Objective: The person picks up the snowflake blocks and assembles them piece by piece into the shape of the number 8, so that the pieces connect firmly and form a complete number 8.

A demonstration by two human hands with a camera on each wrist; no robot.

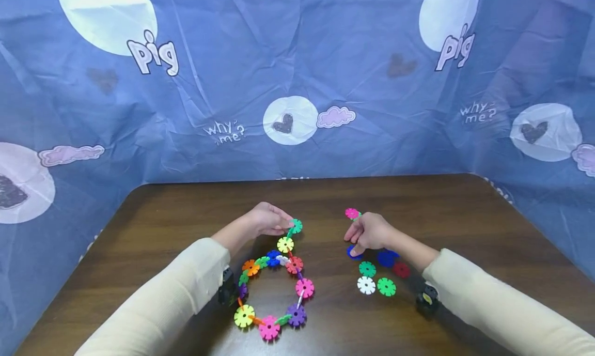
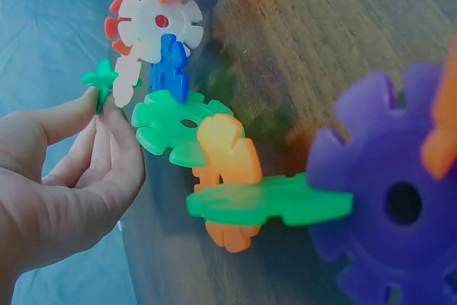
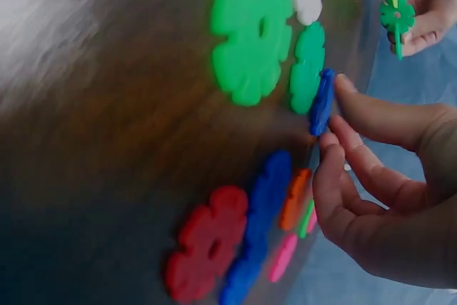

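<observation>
"Looking down, what do we hold?"

"Our left hand (image 1: 268,219) pinches one teal snowflake disc (image 1: 298,224), the end of a linked chain (image 1: 294,263) whose ring (image 1: 296,316) lies on the table (image 1: 418,198); our right hand (image 1: 373,232) pinches one blue snowflake disc (image 3: 323,103) between thumb and fingers."

"Which colours can we count in that chain?"

"Two pink discs (image 1: 269,331) in the ring, and two yellow discs (image 1: 241,313), one of them between the ring and our left hand."

"And loose, near our right hand?"

"One white disc (image 1: 366,281), one loose teal disc (image 1: 367,265), one bright green disc (image 1: 386,283) and one red disc (image 1: 402,269). Blue plastic (image 1: 388,258) beside the red could be one piece or two; we cannot tell."
</observation>
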